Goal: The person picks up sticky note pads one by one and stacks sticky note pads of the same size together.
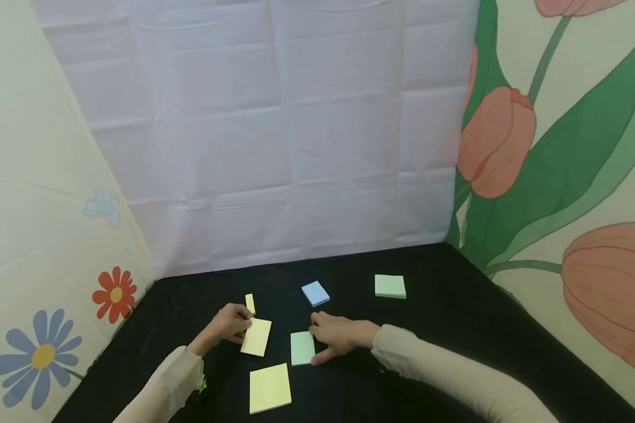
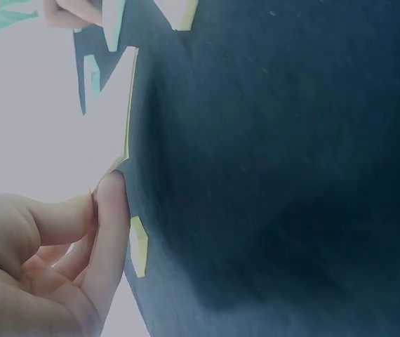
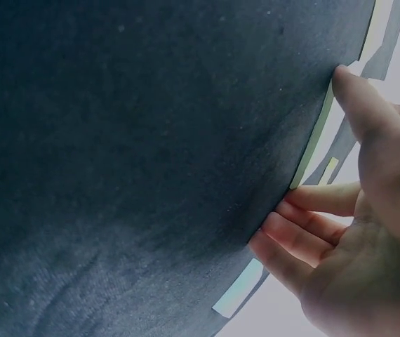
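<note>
My left hand [image 1: 227, 322] pinches a pale yellow sticky-note pad [image 1: 256, 338] by its upper left corner. In the left wrist view, thumb and forefinger meet on that pad [image 2: 112, 123], which is tilted above the black cloth. To the right, a mint-green sticky-note pad [image 1: 302, 348] lies on the cloth. My right hand [image 1: 341, 333] holds its right side, the thumb at the near corner and the forefinger at the far one. The right wrist view shows the green pad's edge [image 3: 314, 144] between thumb and forefinger; the other fingertips touch the cloth.
A larger yellow pad [image 1: 270, 388] lies nearest. Behind the left hand is a narrow yellow pad [image 1: 250, 303]. Farther back lie a blue pad [image 1: 316, 293] and another green pad [image 1: 390, 285]. Black cloth [image 1: 434, 294] covers the table, with a white sheet [image 1: 296, 147] hanging behind.
</note>
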A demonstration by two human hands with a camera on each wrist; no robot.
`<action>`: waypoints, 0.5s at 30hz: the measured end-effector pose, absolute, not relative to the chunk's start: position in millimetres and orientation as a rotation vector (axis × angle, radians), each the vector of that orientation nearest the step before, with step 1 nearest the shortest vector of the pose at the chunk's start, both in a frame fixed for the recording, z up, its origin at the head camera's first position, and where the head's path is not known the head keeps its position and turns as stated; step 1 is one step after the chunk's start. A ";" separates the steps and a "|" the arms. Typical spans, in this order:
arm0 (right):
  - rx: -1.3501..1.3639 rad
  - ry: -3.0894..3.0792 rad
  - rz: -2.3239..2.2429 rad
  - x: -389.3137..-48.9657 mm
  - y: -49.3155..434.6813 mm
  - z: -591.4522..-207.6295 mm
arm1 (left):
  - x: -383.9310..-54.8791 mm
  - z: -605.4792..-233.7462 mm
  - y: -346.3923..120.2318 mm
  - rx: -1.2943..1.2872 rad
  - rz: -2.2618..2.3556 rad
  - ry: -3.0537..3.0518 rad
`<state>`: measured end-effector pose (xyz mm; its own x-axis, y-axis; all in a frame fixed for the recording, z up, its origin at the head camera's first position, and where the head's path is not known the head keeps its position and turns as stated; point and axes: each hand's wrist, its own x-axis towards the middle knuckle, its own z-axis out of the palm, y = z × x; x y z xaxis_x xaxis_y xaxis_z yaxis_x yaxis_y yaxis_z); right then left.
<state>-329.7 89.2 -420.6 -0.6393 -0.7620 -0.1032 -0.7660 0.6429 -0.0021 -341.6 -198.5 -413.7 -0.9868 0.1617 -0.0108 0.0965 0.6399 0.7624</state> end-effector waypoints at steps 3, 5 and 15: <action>-1.287 2.756 0.057 -330.0 88.7 -420.4 | -343.7 -413.9 -194.3 0.238 1.305 2.750; -1.287 2.751 0.051 -330.2 88.4 -419.8 | -344.6 -413.5 -191.2 0.264 1.313 2.735; -1.258 2.761 0.081 -329.5 87.5 -420.2 | -346.4 -414.7 -177.9 0.331 1.356 2.663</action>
<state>-329.5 87.5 -420.2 -0.6516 -0.7492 -0.1189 -0.7549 0.6558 0.0045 -346.4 -177.9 -414.7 -0.9668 0.2548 -0.0200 0.1337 0.5710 0.8100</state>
